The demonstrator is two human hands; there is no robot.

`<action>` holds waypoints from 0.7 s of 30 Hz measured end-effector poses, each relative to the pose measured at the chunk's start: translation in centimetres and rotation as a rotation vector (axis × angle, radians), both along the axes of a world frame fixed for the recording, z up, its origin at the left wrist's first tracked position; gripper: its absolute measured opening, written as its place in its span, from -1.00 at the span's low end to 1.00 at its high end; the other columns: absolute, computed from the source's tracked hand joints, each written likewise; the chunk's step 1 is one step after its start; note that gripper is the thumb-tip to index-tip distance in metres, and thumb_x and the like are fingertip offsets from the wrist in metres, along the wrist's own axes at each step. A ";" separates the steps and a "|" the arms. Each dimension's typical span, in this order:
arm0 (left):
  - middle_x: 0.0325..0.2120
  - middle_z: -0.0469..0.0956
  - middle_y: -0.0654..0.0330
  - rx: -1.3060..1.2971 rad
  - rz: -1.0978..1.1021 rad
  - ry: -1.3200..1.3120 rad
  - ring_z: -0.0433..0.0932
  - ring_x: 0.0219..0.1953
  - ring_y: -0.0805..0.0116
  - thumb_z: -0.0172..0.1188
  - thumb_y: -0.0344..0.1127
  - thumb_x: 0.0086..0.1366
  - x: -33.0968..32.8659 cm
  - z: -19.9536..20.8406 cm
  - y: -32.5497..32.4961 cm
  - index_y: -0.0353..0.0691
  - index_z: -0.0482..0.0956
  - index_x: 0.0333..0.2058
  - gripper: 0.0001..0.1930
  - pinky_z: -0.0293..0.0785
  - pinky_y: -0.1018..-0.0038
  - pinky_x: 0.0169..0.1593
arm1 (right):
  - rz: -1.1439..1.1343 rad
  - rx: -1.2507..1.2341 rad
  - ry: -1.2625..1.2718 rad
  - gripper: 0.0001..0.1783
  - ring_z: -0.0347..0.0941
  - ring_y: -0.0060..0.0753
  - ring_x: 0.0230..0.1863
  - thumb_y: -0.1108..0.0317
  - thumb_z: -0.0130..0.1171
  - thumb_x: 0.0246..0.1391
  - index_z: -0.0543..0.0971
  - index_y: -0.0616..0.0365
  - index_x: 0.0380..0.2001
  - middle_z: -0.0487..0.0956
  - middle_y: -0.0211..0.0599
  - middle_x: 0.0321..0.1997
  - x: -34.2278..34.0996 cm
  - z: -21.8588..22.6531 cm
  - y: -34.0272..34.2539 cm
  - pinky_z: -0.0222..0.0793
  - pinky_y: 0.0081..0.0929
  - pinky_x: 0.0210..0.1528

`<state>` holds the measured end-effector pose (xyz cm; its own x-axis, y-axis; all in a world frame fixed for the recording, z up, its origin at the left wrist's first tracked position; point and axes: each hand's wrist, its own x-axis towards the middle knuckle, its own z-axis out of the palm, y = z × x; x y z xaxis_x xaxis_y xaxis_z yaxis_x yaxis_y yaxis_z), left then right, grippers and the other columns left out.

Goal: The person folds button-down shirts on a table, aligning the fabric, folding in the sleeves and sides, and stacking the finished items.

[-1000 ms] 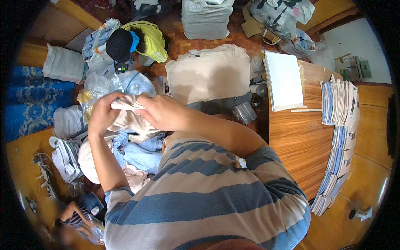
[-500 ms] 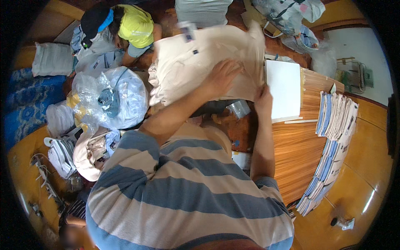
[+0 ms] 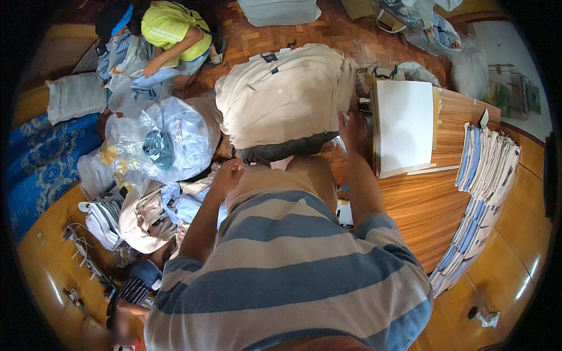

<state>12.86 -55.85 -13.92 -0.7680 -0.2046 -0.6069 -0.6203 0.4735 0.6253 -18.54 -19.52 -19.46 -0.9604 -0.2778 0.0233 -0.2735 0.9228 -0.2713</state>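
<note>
A thick pile of beige shirts point(image 3: 287, 96), with dark labels at its far edge, lies in front of me on a dark bundle point(image 3: 287, 151). My left hand point(image 3: 228, 177) is by the near left corner of the pile, its fingers loosely bent and apart, holding nothing. Close to the pile's right side is my right hand point(image 3: 353, 131), fingers partly extended and nothing seen in them; whether it touches the cloth I cannot make out.
At right, a wooden board point(image 3: 410, 205) carries white sheets point(image 3: 404, 126) and rows of folded shirts point(image 3: 486, 158). Clear plastic bags of clothing point(image 3: 181, 137) stand at left. A person in a yellow top point(image 3: 175, 32) handles blue clothing at far left; another person sits lower left.
Both hands have come off the beige cloth: the left drew back toward me and leftward, the right moved slightly left. The raised, loose cloth now lies flatter on the pile.
</note>
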 end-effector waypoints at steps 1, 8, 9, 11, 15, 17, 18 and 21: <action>-0.01 0.62 -0.05 0.021 0.044 0.038 0.66 -0.03 0.11 0.33 -0.25 0.35 -0.2 1.1 0.0 -0.27 0.55 0.10 -0.59 0.60 0.29 0.03 | -0.034 0.046 -0.063 -0.62 0.56 0.25 0.00 0.11 0.04 0.38 0.57 0.13 0.05 0.60 0.18 0.00 -0.5 -0.4 -0.1 0.49 0.06 0.07; 0.04 0.63 -0.03 0.207 0.003 0.095 0.67 -0.02 0.21 0.27 -0.29 0.41 -2.6 4.5 -1.0 -0.29 0.52 0.15 -0.61 0.59 0.36 0.07 | -0.227 -0.334 -0.188 -0.65 0.57 0.25 -0.06 0.13 0.03 0.42 0.55 0.22 -0.06 0.63 0.18 -0.16 -2.6 -2.4 -2.5 0.46 0.03 -0.04; 0.05 0.62 -0.02 0.309 0.042 0.141 0.66 0.00 0.21 0.28 -0.30 0.41 -3.6 4.7 -0.8 -0.29 0.51 0.17 -0.59 0.58 0.37 0.08 | -0.266 -0.450 -0.232 -0.65 0.58 0.26 -0.08 0.14 0.01 0.43 0.54 0.23 -0.06 0.63 0.18 -0.18 -2.3 -2.4 -2.8 0.46 0.01 -0.06; 0.08 0.61 -0.02 0.493 0.127 0.241 0.66 0.04 0.21 0.30 -0.31 0.40 -7.3 6.9 0.0 -0.29 0.48 0.20 -0.55 0.56 0.38 0.11 | -0.139 -0.561 -0.214 -0.67 0.58 0.27 -0.09 0.17 0.01 0.44 0.52 0.24 -0.04 0.63 0.18 -0.19 -2.2 0.9 -5.1 0.46 -0.03 -0.07; 0.09 0.61 -0.01 -0.028 -0.306 0.909 0.62 0.11 0.00 0.47 -0.35 0.19 -15.4 19.2 1.5 -0.24 0.34 0.33 -0.24 0.48 0.26 0.24 | 0.337 -0.600 -0.317 -0.73 0.58 0.30 -0.13 0.22 0.08 0.41 0.51 0.20 -0.04 0.63 0.08 -0.16 2.6 15.8 -11.0 0.47 0.00 -0.09; 0.05 0.63 -0.01 0.151 -0.566 0.970 0.62 0.10 -0.05 0.49 -0.31 0.15 -17.2 23.6 1.8 -0.22 0.30 0.35 -0.19 0.46 0.22 0.26 | 0.633 -0.545 -0.378 -0.75 0.60 0.24 -0.21 0.25 0.19 0.33 0.52 0.16 -0.06 0.63 0.01 -0.19 6.6 26.0 -12.4 0.49 -0.03 -0.18; 0.02 0.64 -0.01 0.235 -0.643 0.892 0.62 0.09 -0.06 0.49 -0.29 0.14 -17.1 25.9 1.9 -0.22 0.29 0.36 -0.17 0.47 0.20 0.25 | 0.771 -0.529 -0.354 -0.72 0.63 0.11 -0.28 0.31 0.31 0.25 0.52 0.19 -0.06 0.64 -0.05 -0.27 8.4 30.4 -12.3 0.51 -0.16 -0.28; -0.04 0.66 0.00 0.468 -0.739 0.427 0.64 0.02 -0.05 0.48 -0.25 0.13 -14.9 32.6 3.0 -0.19 0.28 0.37 -0.15 0.53 0.17 0.17 | 0.807 -0.631 -0.280 -0.60 0.67 -0.06 -0.29 0.22 0.45 0.13 0.53 0.08 -0.06 0.65 -0.18 -0.35 12.4 38.3 -9.8 0.53 -0.24 -0.32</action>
<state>-2.09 -52.85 18.63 -0.7801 0.6086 -0.1451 0.0559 0.2988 0.9527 -6.19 -29.32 18.81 -0.4906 -0.8499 0.1924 -0.5957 0.1660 -0.7858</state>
